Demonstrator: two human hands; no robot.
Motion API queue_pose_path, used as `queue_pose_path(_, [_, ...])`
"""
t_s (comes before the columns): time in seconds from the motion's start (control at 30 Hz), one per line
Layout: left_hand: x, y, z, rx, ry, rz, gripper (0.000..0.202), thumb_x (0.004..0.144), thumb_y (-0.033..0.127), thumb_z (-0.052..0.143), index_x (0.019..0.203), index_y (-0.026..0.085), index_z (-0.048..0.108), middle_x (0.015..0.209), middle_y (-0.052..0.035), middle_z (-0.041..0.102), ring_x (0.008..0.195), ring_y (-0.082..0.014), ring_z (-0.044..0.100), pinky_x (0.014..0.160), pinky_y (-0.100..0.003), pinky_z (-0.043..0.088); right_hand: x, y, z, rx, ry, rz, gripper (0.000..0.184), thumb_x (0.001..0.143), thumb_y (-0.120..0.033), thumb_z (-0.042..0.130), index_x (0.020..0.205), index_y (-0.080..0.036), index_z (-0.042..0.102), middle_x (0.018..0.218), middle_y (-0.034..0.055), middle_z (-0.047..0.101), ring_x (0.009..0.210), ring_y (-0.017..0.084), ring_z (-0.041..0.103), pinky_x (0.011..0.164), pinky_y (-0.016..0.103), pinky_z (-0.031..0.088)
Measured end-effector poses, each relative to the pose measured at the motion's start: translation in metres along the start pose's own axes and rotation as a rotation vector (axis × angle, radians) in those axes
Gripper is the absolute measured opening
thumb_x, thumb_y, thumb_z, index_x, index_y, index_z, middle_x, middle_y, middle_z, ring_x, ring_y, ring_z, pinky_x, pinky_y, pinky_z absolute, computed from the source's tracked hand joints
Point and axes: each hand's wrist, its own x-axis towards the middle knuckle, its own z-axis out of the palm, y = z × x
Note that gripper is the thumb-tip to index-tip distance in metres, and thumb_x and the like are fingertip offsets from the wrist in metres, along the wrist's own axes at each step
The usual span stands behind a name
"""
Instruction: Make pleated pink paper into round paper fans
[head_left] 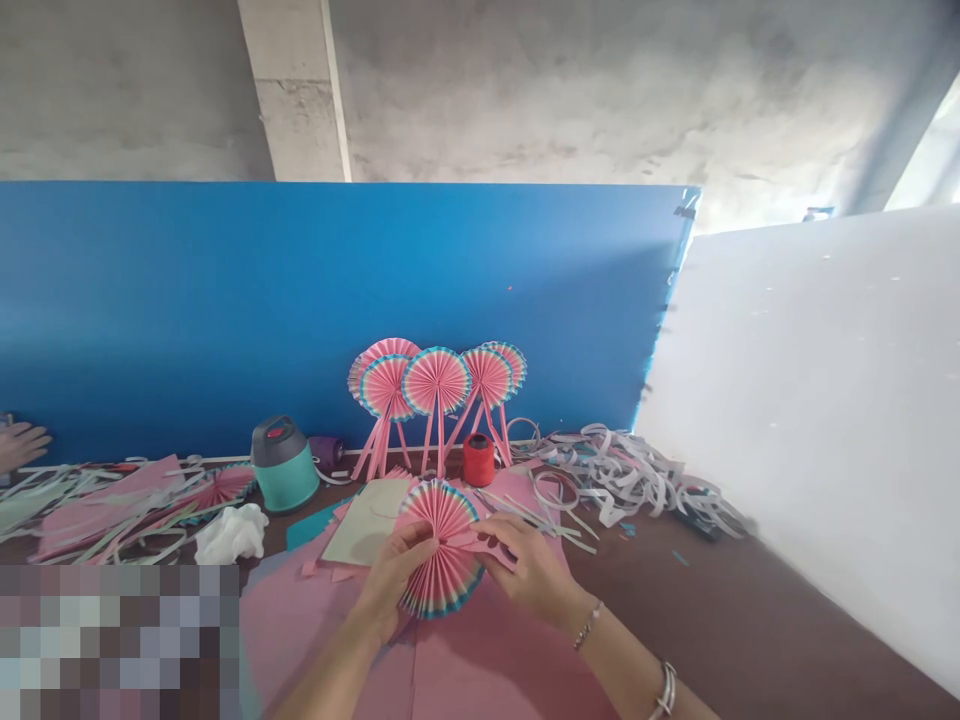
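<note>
A round pleated paper fan, pink with a cream band and a blue rim, is spread open in front of me. My left hand grips its left side, the thumb near the centre. At the fan's right side, my right hand is closed, thumb and fingers pinching a pink paper strip that runs toward the middle. Pink paper sheets lie beneath both hands. Just behind the fan is a pale green sheet stack.
Several finished fans lean on the blue partition. A red thread spool, a teal container, crumpled white plastic and tangled paper strips surround the work area. Another person's hand shows at far left.
</note>
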Motion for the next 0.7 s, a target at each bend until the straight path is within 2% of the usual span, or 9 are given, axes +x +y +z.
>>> queue_pose_path(0.1, [-0.003, 0.001, 0.001, -0.02, -0.02, -0.042, 0.033, 0.057, 0.024, 0.082, 0.082, 0.017, 0.063, 0.079, -0.0032, 0.072, 0.071, -0.017, 0.068, 0.069, -0.025, 0.049, 0.002, -0.004, 0.002, 0.189, 0.107, 0.169, 0.016, 0.08, -0.03, 0.061, 0.094, -0.021, 0.06, 0.084, 0.0029, 0.059, 0.071, 0.015, 0.053, 0.064, 0.028, 0.045])
queue_pose_path(0.17, [-0.007, 0.002, 0.003, -0.044, -0.047, -0.081, 0.03, 0.058, 0.024, 0.08, 0.082, 0.018, 0.062, 0.079, -0.0027, 0.072, 0.07, -0.0166, 0.067, 0.067, -0.025, 0.049, 0.003, -0.008, 0.004, 0.428, 0.152, 0.33, 0.028, 0.08, -0.039, 0.061, 0.1, -0.02, 0.056, 0.078, 0.0003, 0.055, 0.062, 0.012, 0.049, 0.052, 0.023, 0.04])
queue_pose_path(0.2, [-0.01, 0.003, 0.005, -0.055, -0.074, -0.096, 0.029, 0.059, 0.024, 0.079, 0.082, 0.018, 0.062, 0.079, -0.0027, 0.072, 0.07, -0.0166, 0.067, 0.067, -0.025, 0.049, 0.004, -0.01, 0.004, 0.562, 0.113, 0.392, 0.037, 0.078, -0.045, 0.062, 0.103, -0.02, 0.055, 0.075, -0.0012, 0.053, 0.057, 0.01, 0.045, 0.046, 0.021, 0.036])
queue_pose_path(0.3, [-0.019, 0.005, 0.012, -0.07, -0.2, -0.134, 0.028, 0.061, 0.028, 0.079, 0.081, 0.017, 0.063, 0.081, -0.0051, 0.072, 0.073, -0.019, 0.067, 0.069, -0.027, 0.048, 0.004, -0.016, 0.006, 0.833, -0.158, 0.467, 0.051, 0.066, -0.051, 0.073, 0.104, -0.019, 0.058, 0.067, -0.005, 0.049, 0.048, 0.007, 0.037, 0.04, 0.018, 0.025])
queue_pose_path(0.37, [-0.024, 0.006, 0.017, -0.064, -0.253, -0.154, 0.029, 0.059, 0.029, 0.08, 0.079, 0.016, 0.063, 0.079, -0.0065, 0.072, 0.075, -0.0216, 0.068, 0.071, -0.028, 0.047, 0.003, -0.018, 0.007, 0.898, -0.223, 0.48, 0.043, 0.062, -0.045, 0.078, 0.092, -0.018, 0.063, 0.065, -0.005, 0.051, 0.051, 0.006, 0.039, 0.044, 0.018, 0.027])
queue_pose_path(0.5, [-0.023, 0.001, 0.019, -0.037, -0.272, -0.169, 0.029, 0.055, 0.025, 0.082, 0.076, 0.015, 0.064, 0.075, -0.0078, 0.071, 0.079, -0.0245, 0.068, 0.076, -0.031, 0.046, 0.001, -0.019, 0.012, 1.037, -0.152, 0.529, 0.027, 0.064, -0.035, 0.079, 0.073, -0.014, 0.065, 0.065, -0.0021, 0.058, 0.06, 0.009, 0.049, 0.059, 0.022, 0.039])
queue_pose_path(0.6, [-0.018, -0.005, 0.015, -0.001, -0.241, -0.211, 0.035, 0.05, 0.021, 0.084, 0.078, 0.014, 0.065, 0.076, -0.008, 0.071, 0.08, -0.0249, 0.067, 0.078, -0.033, 0.045, 0.001, -0.018, 0.014, 1.152, -0.17, 0.594, 0.026, 0.061, -0.03, 0.081, 0.074, -0.013, 0.068, 0.068, 0.0009, 0.063, 0.064, 0.012, 0.055, 0.069, 0.026, 0.043])
queue_pose_path(0.7, [-0.017, -0.009, 0.011, -0.001, -0.176, -0.203, 0.038, 0.048, 0.021, 0.085, 0.079, 0.016, 0.064, 0.076, -0.004, 0.069, 0.076, -0.0224, 0.066, 0.075, -0.031, 0.045, 0.003, -0.019, 0.011, 1.262, -0.283, 0.536, 0.031, 0.059, -0.027, 0.082, 0.084, -0.013, 0.07, 0.078, 0.0043, 0.068, 0.075, 0.017, 0.061, 0.078, 0.031, 0.044])
